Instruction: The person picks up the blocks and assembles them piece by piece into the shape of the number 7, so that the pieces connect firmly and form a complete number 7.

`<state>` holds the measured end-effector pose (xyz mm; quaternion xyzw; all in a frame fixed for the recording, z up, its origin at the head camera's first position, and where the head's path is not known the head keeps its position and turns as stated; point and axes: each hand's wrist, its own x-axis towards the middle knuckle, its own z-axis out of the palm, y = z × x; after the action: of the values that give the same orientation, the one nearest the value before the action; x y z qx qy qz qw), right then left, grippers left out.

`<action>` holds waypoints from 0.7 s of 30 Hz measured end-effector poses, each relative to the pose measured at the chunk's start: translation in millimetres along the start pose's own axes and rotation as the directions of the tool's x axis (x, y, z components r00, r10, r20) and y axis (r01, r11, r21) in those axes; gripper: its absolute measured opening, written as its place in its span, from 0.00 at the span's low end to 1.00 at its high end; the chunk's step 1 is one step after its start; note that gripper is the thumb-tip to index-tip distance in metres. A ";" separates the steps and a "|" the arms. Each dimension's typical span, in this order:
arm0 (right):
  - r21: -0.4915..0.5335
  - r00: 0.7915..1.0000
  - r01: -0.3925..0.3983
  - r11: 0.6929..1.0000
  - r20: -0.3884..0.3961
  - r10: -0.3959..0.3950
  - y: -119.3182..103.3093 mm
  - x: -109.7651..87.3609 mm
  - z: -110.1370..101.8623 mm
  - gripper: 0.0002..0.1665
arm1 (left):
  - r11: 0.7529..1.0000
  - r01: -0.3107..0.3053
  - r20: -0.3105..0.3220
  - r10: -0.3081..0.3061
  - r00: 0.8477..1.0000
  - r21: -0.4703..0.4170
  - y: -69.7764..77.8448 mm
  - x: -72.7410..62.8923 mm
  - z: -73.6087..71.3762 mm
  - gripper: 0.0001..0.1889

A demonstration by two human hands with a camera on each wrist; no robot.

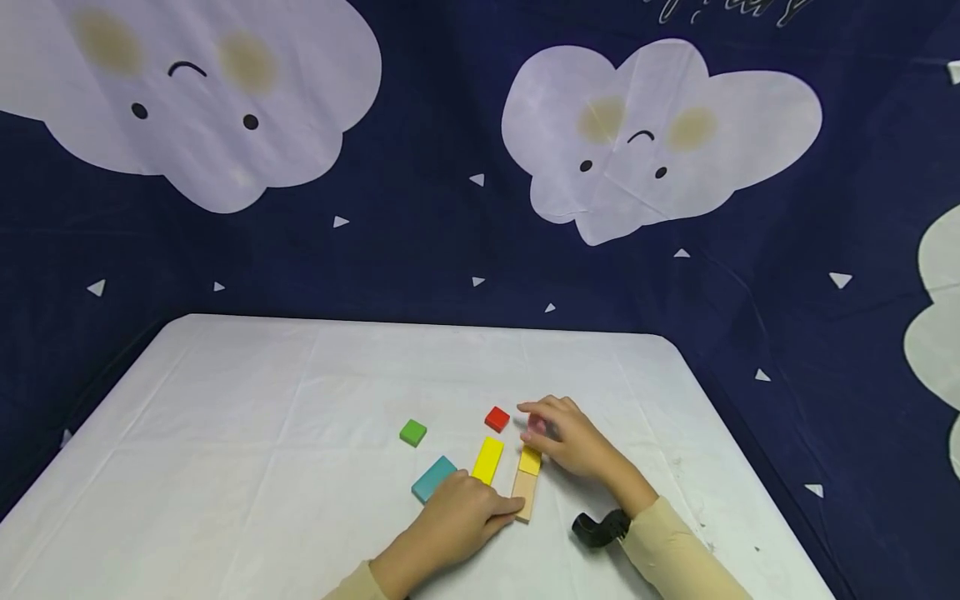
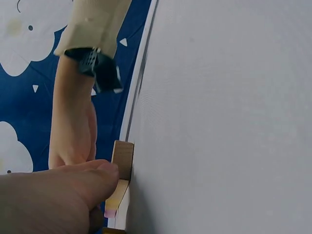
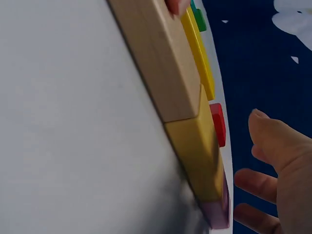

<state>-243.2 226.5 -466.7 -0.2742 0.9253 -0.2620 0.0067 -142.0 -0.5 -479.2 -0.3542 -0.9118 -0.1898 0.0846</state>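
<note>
A row of blocks lies on the white table: a plain wooden block nearest, then a short yellow block, then a pink block at the far end. My left hand reaches in from the left, a straight finger touching the wooden block's near end. Around the pink block, my right hand holds its thumb and fingers spread, partly covering it. In the right wrist view, those fingers stand apart from the row. A long yellow block lies left of the row, its near end hidden by my left hand.
Left of the row are a teal block, a green block and a red block. A black wrist-worn device sits at my right cuff. A dark blue cloth with clouds hangs behind the table.
</note>
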 end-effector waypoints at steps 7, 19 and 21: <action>0.035 0.988 0.030 0.999 0.153 -0.035 -7.6 23.2 -1.1 0.26 | 1.000 -0.008 -0.025 0.009 1.000 0.027 -0.4 -0.5 2.2 0.09; 0.046 0.934 0.114 0.992 0.335 -0.123 -17.9 40.8 1.9 0.25 | 0.999 -0.004 -0.033 0.005 0.999 0.032 0.3 -1.1 3.7 0.10; 0.043 0.929 0.116 0.992 0.350 -0.124 -18.6 41.7 2.5 0.23 | 1.000 0.002 -0.029 -0.002 1.000 0.030 0.3 -1.3 3.6 0.10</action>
<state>-268.9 190.8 -454.3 -0.3725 0.8877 -0.2188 0.1590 -140.9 0.4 -482.8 -0.3492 -0.9135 -0.1814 0.1029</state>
